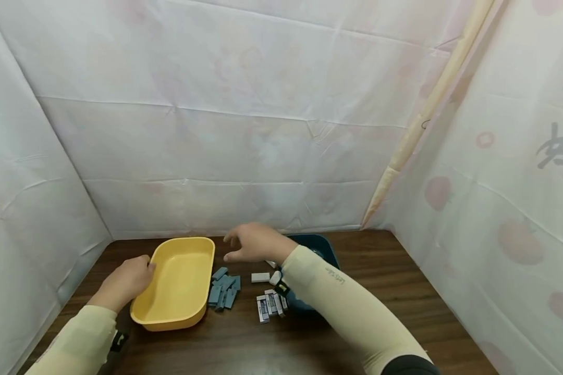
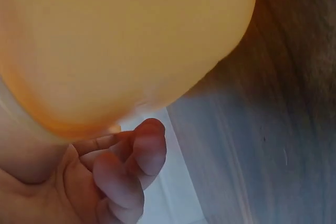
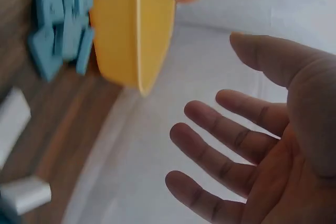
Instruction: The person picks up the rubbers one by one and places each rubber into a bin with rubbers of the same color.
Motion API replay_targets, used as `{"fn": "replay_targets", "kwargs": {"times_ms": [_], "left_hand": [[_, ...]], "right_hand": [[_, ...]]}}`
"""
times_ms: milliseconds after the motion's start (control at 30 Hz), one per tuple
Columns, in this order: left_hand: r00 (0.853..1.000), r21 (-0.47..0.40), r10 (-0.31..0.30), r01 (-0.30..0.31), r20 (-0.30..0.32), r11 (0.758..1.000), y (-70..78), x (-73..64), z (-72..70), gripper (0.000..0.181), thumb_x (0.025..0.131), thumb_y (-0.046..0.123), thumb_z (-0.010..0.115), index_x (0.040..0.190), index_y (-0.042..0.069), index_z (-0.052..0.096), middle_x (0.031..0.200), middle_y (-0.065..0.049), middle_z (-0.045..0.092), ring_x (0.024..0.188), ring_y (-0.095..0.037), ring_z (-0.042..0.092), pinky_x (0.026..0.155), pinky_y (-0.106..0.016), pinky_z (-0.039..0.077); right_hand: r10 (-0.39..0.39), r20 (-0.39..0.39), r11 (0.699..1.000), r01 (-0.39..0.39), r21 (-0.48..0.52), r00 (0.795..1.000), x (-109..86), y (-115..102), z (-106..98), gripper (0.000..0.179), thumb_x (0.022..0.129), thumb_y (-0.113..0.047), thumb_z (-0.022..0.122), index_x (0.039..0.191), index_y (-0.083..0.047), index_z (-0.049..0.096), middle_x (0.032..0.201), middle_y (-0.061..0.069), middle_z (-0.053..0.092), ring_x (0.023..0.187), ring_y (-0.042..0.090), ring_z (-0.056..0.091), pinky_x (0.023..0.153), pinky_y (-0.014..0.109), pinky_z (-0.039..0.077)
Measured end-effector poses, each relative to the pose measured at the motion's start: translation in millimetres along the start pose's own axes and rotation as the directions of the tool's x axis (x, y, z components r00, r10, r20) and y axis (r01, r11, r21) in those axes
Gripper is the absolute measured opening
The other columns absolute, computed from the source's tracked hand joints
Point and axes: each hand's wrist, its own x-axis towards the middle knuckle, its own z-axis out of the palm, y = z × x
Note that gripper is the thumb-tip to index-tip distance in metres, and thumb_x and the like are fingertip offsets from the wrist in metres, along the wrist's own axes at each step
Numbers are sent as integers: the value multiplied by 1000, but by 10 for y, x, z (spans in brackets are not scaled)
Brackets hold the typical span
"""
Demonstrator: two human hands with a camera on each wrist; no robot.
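My left hand [image 1: 129,281] grips the left rim of a yellow plastic basin [image 1: 175,284], thumb over the edge. In the left wrist view its curled fingers [image 2: 149,148] lie beneath the basin's wall. My right hand [image 1: 258,244] is in the air to the right of the basin, holding nothing; in the right wrist view its fingers [image 3: 197,142] are spread and slightly bent. Below it lie a pile of blue-grey blocks [image 1: 224,291] against the basin's right side, a plain white block [image 1: 260,277] and several white printed eraser-like blocks [image 1: 264,308].
A dark teal basin [image 1: 315,240] stands to the right, partly hidden behind my right forearm. All of it sits on a dark wooden table [image 1: 375,276]. Pale patterned cloth [image 1: 244,156] encloses the back and sides, with a covered pole [image 1: 413,135] at the back right.
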Motion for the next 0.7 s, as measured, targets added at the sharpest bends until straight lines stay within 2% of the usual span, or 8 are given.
{"fn": "replay_targets", "kwargs": {"times_ms": [67, 167, 300, 367, 400, 467, 533, 700], "left_hand": [[1000, -3, 3, -3, -11, 1000, 17, -8, 9, 55, 121, 25, 38, 148, -21, 51, 135, -40, 67, 107, -41, 72, 89, -57, 58], [999, 5, 12, -12, -30, 1000, 36, -12, 34, 51, 120, 21, 33, 141, -20, 54, 120, -34, 71, 95, -35, 70, 82, -54, 58], [999, 24, 27, -26, -39, 999, 39, -20, 82, 48, 117, 15, 26, 135, -21, 52, 103, -28, 72, 82, -31, 67, 73, -51, 58], [999, 26, 24, -23, -40, 999, 39, -22, 104, 49, 117, 15, 24, 136, -22, 50, 102, -28, 72, 81, -31, 67, 72, -52, 58], [999, 28, 23, -22, -40, 999, 37, -21, 115, 50, 117, 15, 23, 137, -23, 49, 102, -28, 72, 81, -31, 67, 72, -52, 58], [999, 30, 17, -16, -42, 999, 33, -27, 126, 51, 117, 16, 23, 138, -23, 48, 104, -29, 73, 82, -32, 67, 73, -53, 58], [999, 26, 10, -9, -45, 1000, 32, -36, 126, 50, 117, 17, 24, 137, -21, 50, 106, -30, 72, 83, -32, 68, 74, -54, 58], [998, 10, -24, 25, -57, 1000, 25, -73, 96, 51, 118, 21, 31, 139, -18, 55, 112, -32, 72, 88, -34, 69, 75, -55, 58]], "right_hand": [[1, 15, 1000, -1, 14, 1000, 53, -80, 91, 53, 105, -50, 82, 148, -21, 75, 129, -6, 80, 108, 8, 75, 94, 34, 64], [9, 59, 1000, -11, 23, 998, 136, -151, 243, 45, 102, -45, 86, 139, -19, 80, 112, -11, 79, 91, 2, 70, 83, 29, 62], [0, 131, 1000, 1, -5, 991, 245, -194, 452, 30, 100, -37, 90, 123, -19, 85, 90, -13, 71, 72, 5, 60, 72, 26, 54], [3, 166, 1000, 0, -21, 986, 287, -209, 550, 18, 100, -36, 90, 103, -20, 82, 76, -13, 58, 62, 6, 49, 64, 25, 47], [6, 182, 1000, -2, -24, 983, 306, -213, 600, 21, 100, -35, 90, 91, -20, 77, 70, -12, 51, 58, 8, 43, 61, 25, 43], [20, 197, 1000, -17, -17, 980, 336, -224, 691, 40, 98, -34, 92, 74, -21, 62, 63, -12, 39, 53, 8, 35, 56, 25, 36], [39, 212, 999, -36, -17, 976, 358, -231, 774, 55, 97, -35, 93, 67, -22, 48, 58, -9, 32, 50, 9, 30, 52, 26, 31], [73, 196, 997, -67, -40, 978, 372, -234, 910, 50, 92, -38, 97, 66, -23, 57, 55, -11, 41, 50, 8, 40, 50, 27, 36]]}}
